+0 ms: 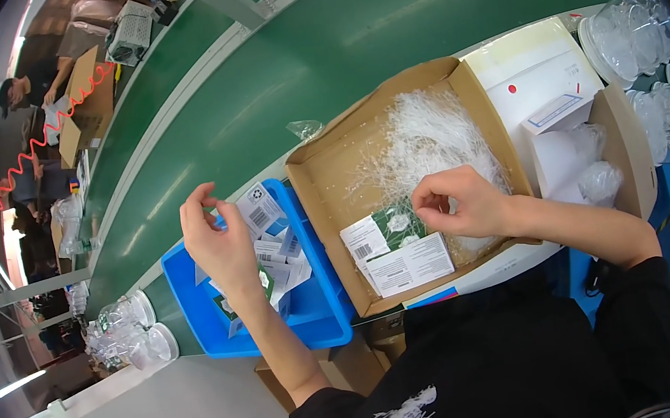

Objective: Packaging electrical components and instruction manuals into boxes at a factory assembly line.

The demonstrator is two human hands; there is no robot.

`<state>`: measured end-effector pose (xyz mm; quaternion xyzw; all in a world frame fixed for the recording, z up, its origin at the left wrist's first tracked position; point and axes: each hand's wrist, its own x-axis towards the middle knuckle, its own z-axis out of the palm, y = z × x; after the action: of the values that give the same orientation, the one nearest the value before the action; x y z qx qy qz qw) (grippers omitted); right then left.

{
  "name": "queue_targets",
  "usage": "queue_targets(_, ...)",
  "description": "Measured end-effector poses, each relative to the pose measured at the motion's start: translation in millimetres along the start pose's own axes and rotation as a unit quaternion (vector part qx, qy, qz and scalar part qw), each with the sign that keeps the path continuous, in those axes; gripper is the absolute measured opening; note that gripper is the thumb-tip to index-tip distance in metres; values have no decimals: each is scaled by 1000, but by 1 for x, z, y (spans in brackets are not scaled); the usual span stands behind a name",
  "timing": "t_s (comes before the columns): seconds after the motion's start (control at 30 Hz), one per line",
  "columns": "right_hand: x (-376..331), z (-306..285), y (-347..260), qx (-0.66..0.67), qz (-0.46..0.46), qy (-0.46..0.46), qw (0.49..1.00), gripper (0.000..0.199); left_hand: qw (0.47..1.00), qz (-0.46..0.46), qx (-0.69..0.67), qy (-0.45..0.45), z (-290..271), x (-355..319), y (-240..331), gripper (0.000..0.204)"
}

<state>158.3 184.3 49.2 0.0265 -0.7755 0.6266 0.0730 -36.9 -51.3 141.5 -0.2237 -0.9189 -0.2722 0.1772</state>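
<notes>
My left hand (220,245) is over a blue plastic bin (317,330), its fingers bent but apart from the thumb. Folded white and green printed cards (278,259) lie loosely in that bin; one barcoded card (260,210) rises near its far rim, beside my thumb. My right hand (461,201) hovers above a shallow cardboard box (337,158), fingertips curled together in a pinch; anything between them is too small to make out. Beneath and beyond it spreads a tangled heap of thin white strings (435,132). More printed cards (410,265) rest in the box's near left part.
A white carton (523,62) and an open box with clear plastic pieces (602,182) stand at right. Stacked clear plastic tubs (626,44) sit beyond; others (135,328) stand at left. The green table (411,13) extends behind. People work at far left near a red coiled hose (35,147).
</notes>
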Motion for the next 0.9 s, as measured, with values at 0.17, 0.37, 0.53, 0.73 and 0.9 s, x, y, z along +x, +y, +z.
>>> queue_targets(0.17,-1,2,1,10,6,3,1000,6,997,65,-32,-24,8,-3,-5,20)
queue_targets(0.37,-1,1,2,8,10,0,1000,6,958,-169,-1,-230,-1,1,17,27)
queue_targets(0.53,0,1,1,5,2,5,1000,6,994,-11,-16,-107,14,-5,-9,33)
queue_targets(0.73,-1,1,0,9,-5,5,1000,5,982,-42,22,-185,16,-5,-14,36)
queue_targets(0.9,-2,0,0,5,8,1,1000,5,985,-60,76,-145,13,-3,-13,32)
